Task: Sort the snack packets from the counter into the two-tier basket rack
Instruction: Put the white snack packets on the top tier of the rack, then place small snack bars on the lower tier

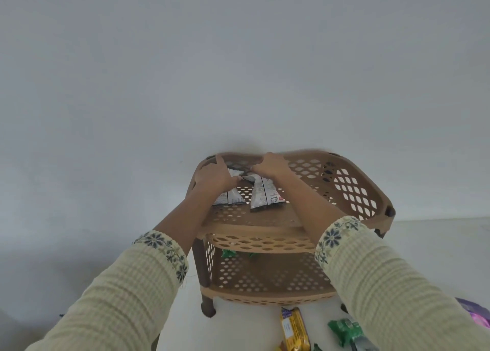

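Observation:
A tan two-tier basket rack (352,189) stands on the white counter against the wall. Both hands reach into its top tier. My left hand (213,177) pinches the upper end of one silver-and-white snack packet (230,199), its index finger pointing up at the rim. My right hand (270,167) pinches the top of a second silver packet (265,197) that lies beside the first. Green packets (228,253) show in the lower tier, mostly hidden by the upper tier's front wall.
On the counter (437,244) in front of the rack lie a yellow packet (294,329), a green packet (344,330) and, at the right edge, a purple packet (477,313). A plain wall rises behind the rack.

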{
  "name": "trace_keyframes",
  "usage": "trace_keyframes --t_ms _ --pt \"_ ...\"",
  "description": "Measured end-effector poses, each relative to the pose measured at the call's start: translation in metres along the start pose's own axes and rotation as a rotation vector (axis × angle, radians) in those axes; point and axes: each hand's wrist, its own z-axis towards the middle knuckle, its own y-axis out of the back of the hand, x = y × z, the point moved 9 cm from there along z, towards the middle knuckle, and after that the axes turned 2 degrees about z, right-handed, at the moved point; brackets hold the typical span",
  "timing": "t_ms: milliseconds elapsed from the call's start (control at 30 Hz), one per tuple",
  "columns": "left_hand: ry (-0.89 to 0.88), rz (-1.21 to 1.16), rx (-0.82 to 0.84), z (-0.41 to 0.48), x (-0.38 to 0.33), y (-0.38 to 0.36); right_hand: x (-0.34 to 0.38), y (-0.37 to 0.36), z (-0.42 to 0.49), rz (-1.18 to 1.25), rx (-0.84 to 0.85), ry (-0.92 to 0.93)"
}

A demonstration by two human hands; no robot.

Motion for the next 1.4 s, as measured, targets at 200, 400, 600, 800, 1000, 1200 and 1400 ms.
trace_keyframes --t_ms 200,400,600,800,1000,1200,1400 --pt "-0.034 -0.042 -0.131 -0.02 -0.005 0.025 -0.002 0.014 -0.022 -0.019 -0.036 0.014" --pt "-0.122 -0.163 -0.317 -0.071 -0.016 0.061 0.004 0.042 -0.08 0.079 -0.172 0.051" --pt "-0.384 -0.513 -0.62 -0.157 -0.027 0.093 0.018 0.067 -0.161 0.15 -0.435 0.216" --pt "-0.59 -0.759 -0.811 -0.244 -0.024 0.072 0.029 0.064 -0.252 0.153 -0.7 0.542" --pt "-0.541 -0.823 -0.671 -0.292 -0.012 0.004 0.009 0.006 -0.313 0.139 -0.631 0.625" --pt "-0.35 -0.63 -0.116 -0.309 -0.003 -0.12 -0.047 -0.073 -0.349 0.05 -0.436 0.448" --pt "-0.029 -0.532 0.51 -0.347 0.008 -0.237 -0.124 -0.16 -0.366 -0.109 0.056 0.086"
